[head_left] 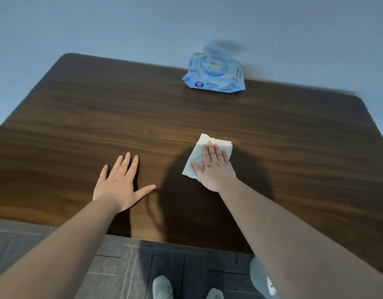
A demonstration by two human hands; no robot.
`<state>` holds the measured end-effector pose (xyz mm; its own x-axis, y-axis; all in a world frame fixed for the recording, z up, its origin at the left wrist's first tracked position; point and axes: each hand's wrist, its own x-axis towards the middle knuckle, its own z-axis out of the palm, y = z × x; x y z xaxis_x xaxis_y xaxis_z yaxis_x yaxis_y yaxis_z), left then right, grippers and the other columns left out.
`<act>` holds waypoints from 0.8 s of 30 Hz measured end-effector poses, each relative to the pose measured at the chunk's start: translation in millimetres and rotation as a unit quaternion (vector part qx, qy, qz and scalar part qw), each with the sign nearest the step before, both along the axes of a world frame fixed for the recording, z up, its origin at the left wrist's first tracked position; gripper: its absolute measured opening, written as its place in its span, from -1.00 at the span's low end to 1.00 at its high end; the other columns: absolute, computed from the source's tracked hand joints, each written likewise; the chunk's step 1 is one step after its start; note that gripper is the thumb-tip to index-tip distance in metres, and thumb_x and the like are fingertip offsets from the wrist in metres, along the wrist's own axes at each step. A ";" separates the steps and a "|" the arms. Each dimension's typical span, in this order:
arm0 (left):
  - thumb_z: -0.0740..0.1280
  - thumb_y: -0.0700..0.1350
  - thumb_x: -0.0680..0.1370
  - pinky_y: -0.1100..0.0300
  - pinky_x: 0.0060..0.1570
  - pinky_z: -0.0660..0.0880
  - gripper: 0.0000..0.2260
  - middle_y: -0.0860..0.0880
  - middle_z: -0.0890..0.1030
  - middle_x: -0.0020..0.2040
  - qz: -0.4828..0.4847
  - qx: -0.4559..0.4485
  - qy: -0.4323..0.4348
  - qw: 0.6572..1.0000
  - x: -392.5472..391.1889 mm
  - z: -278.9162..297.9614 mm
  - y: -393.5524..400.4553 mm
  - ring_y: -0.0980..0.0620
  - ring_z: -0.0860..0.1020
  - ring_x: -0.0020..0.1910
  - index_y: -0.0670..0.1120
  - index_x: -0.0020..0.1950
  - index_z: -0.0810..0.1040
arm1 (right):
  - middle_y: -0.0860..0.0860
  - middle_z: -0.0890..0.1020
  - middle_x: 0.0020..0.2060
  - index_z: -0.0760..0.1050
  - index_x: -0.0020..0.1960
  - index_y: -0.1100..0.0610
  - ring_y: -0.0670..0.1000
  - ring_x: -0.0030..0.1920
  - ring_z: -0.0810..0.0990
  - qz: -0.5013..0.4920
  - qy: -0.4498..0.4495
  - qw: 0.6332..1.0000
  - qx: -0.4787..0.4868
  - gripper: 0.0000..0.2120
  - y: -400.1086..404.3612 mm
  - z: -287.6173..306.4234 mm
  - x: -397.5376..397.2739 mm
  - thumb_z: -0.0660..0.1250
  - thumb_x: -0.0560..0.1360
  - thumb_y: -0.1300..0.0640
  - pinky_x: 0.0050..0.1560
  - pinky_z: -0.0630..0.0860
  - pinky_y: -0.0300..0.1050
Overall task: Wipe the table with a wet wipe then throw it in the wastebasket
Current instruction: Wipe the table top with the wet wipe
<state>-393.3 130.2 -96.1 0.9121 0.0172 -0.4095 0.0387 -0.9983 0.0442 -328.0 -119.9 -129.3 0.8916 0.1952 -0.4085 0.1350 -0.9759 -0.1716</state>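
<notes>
Your right hand (214,167) lies flat, palm down, fingers extended and close together, pressing the white wet wipe (204,155) onto the dark wood table (100,117); nothing is clamped, the wipe is only pinned beneath the palm. Your left hand (119,184) rests flat beside it, all 5 fingers spread, empty. Both forearms reach forward, nearly straight. The blue wipes pack (214,74) sits at the far edge, lid up.

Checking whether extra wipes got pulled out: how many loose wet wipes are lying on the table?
1. A single white wet wipe lies on the wooden table, pressed flat under the right hand. Any others would be hidden inside the blue wipe pack at the far edge.
</notes>
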 end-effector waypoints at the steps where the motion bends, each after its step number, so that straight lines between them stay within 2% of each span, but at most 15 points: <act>1: -0.12 0.50 0.37 -0.06 0.48 -0.12 -0.11 0.00 -0.21 0.57 0.018 0.004 -0.001 1.000 -5.0 0.3 18.5 0.03 -0.21 0.53 0.02 0.54 -0.25 | 0.03 -0.26 0.53 -0.33 0.52 0.12 0.03 0.51 -0.30 0.019 -0.002 1.000 -0.002 -0.31 20.6 -0.5 3.1 -0.21 0.58 -0.26 0.49 -0.30 0.01; 7: -0.12 0.55 0.33 -0.06 0.48 -0.13 -0.04 -0.01 -0.23 0.56 0.098 0.009 0.004 0.995 -29.5 5.2 110.6 0.02 -0.23 0.52 0.01 0.54 -0.26 | 0.04 -0.26 0.54 -0.33 0.52 0.13 0.03 0.51 -0.31 0.102 -0.016 0.995 -0.005 -0.32 126.1 -2.6 15.9 -0.23 0.58 -0.25 0.49 -0.30 0.02; 11: -0.12 0.62 0.22 -0.08 0.49 -0.12 0.12 -0.13 -0.26 0.55 0.182 0.025 0.038 0.982 -41.0 -2.3 155.2 -0.07 -0.23 0.53 -0.10 0.52 -0.30 | 0.03 -0.25 0.54 -0.32 0.52 0.14 0.02 0.51 -0.30 0.146 -0.017 0.989 0.000 -0.32 189.3 -3.5 19.7 -0.21 0.58 -0.25 0.49 -0.29 0.03; 14: -0.09 0.65 0.17 -0.08 0.49 -0.16 0.20 -0.14 -0.31 0.54 0.211 0.003 0.031 0.977 -47.1 -11.9 165.9 -0.08 -0.27 0.52 -0.16 0.50 -0.33 | 0.04 -0.25 0.54 -0.30 0.52 0.14 0.03 0.51 -0.30 0.178 -0.010 0.984 0.002 -0.32 229.4 -1.4 25.0 -0.21 0.58 -0.24 0.49 -0.27 0.05; 24: 0.03 0.62 0.20 -0.05 0.45 -0.28 0.18 -0.06 -0.35 0.53 0.238 -0.026 0.031 0.970 -45.1 -16.7 167.3 -0.02 -0.35 0.49 -0.12 0.50 -0.35 | 0.05 -0.23 0.54 -0.28 0.53 0.14 0.06 0.52 -0.28 0.264 -0.010 0.964 0.026 -0.33 333.9 -0.5 29.8 -0.18 0.60 -0.22 0.48 -0.31 0.05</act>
